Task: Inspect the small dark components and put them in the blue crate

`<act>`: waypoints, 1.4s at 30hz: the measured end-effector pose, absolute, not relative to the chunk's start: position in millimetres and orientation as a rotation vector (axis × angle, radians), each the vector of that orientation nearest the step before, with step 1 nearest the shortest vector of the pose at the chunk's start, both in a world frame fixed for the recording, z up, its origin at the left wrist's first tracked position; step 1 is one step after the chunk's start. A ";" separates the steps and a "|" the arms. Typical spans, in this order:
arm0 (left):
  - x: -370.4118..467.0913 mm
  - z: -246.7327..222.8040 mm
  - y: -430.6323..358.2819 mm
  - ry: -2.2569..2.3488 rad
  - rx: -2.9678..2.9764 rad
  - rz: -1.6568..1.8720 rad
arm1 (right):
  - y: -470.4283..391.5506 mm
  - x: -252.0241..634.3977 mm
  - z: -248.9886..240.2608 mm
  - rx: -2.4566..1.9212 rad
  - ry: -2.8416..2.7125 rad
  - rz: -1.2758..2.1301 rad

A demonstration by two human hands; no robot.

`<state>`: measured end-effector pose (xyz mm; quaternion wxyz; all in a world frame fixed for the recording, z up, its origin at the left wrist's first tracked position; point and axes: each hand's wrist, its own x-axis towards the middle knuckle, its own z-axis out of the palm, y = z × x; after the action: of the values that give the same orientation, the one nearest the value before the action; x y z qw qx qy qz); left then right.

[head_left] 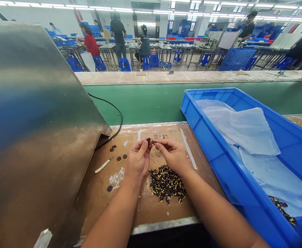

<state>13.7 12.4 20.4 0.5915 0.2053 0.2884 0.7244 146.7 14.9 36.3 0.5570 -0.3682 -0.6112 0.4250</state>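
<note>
Both hands meet over the cardboard-covered bench [94, 203]. My left hand [140, 156] pinches a small dark round piece [148, 140] between thumb and fingers. Against it, my right hand [172, 153] pinches a small black part [153, 142] with a light tip. Just below the hands lies a heap of small black and yellow parts [168, 184]. To the left are several loose dark discs [110, 188] and a cutter with a cream handle [102, 166]. Small metallic pieces [158, 152] lie behind the hands, partly hidden.
A large blue crate [208, 137] with white sheets [244, 127] and more dark parts stands on the right. A metal housing [32, 120] rises on the left, with a black cable [114, 107] beside it. A green conveyor [151, 103] runs behind; people work beyond it.
</note>
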 end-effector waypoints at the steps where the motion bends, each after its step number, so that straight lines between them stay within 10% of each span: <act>1: 13.6 19.1 12.6 0.679 0.485 1.682 | 14.7 146.7 36.3 -0.880 -1.447 1.001; 42: 26.4 17.3 -3.2 1.159 1.094 1.773 | 10.2 149.4 41.1 -1.004 -1.533 0.796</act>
<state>26.4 -3.2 17.3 0.3699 0.4265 0.4516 0.6909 149.4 10.2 41.1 0.5415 -0.4225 -0.6451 0.3349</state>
